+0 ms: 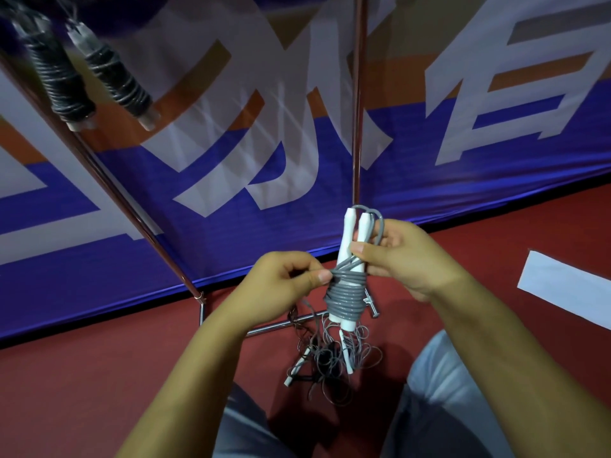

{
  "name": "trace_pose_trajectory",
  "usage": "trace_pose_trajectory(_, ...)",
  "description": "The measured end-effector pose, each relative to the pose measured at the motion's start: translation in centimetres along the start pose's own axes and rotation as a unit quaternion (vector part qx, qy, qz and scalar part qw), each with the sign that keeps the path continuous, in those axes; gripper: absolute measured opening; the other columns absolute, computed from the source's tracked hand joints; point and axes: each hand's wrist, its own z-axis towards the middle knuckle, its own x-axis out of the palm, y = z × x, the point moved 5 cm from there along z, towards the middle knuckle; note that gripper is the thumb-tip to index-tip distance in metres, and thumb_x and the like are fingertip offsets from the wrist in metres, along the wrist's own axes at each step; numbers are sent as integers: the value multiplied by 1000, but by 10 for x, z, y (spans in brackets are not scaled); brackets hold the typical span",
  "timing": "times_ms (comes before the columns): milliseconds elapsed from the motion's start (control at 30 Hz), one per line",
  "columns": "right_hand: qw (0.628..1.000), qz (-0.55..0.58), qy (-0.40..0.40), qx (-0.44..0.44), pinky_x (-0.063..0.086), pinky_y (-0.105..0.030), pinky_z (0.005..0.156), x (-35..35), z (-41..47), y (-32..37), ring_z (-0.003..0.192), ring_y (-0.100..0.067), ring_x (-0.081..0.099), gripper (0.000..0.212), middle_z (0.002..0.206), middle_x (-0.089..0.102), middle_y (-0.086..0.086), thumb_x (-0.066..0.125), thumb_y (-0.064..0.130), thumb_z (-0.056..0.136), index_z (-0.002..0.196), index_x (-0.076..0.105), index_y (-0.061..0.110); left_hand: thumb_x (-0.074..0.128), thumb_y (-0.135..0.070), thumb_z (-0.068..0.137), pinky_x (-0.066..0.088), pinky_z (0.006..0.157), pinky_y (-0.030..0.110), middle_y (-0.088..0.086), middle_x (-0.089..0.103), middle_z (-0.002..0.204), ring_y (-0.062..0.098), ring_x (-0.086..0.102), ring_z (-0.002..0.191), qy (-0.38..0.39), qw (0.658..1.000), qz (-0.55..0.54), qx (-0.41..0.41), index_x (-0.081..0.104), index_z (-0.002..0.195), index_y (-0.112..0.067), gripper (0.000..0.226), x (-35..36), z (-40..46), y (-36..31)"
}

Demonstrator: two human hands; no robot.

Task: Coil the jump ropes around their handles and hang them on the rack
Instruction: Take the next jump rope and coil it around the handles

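Head view: you hold the white handles (351, 246) side by side and nearly upright, their long axis running up and down, narrow tips at the top and butt ends at the bottom. The grey rope (345, 297) is a smooth round cord, wound in tight turns around the lower half of the pair, with one loop arching over the tips. Your right hand (405, 256) grips the handles at mid-length, fingers curled round them. Your left hand (284, 285) pinches the rope just beside the coil, thumb against forefinger. Below, on the red floor (99, 375), lies a tangle of loose ropes (330, 355) with white handles, across the chrome base bar of the rack (358, 94). At upper left, two coiled black ropes (89, 77) hang from the rack, in front of a blue and orange banner (496, 160).
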Motion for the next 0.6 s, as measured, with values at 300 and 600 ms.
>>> trace_pose_trajectory(300, 998, 69, 15, 1, 55, -38, 83, -9, -14, 9, 77, -15, 68, 9, 79, 68, -5, 60, -1, 87, 90, 61, 7, 71, -32, 78, 47, 62, 27, -1, 60, 73, 14, 59, 65, 9, 992, -39, 119, 74, 75, -30, 4, -1, -8, -10)
trace_pose_trajectory(600, 988, 123, 92, 29, 56, -27, 64, 0, -27, 12, 74, -18, 71, 47, 81, 71, -10, 64, 12, 70, 109, 56, -12, 68, -28, 77, 47, 68, 26, -7, 60, 85, 10, 58, 72, 51, 986, -120, 106, 69, 65, -22, 13, 2, -3, -2)
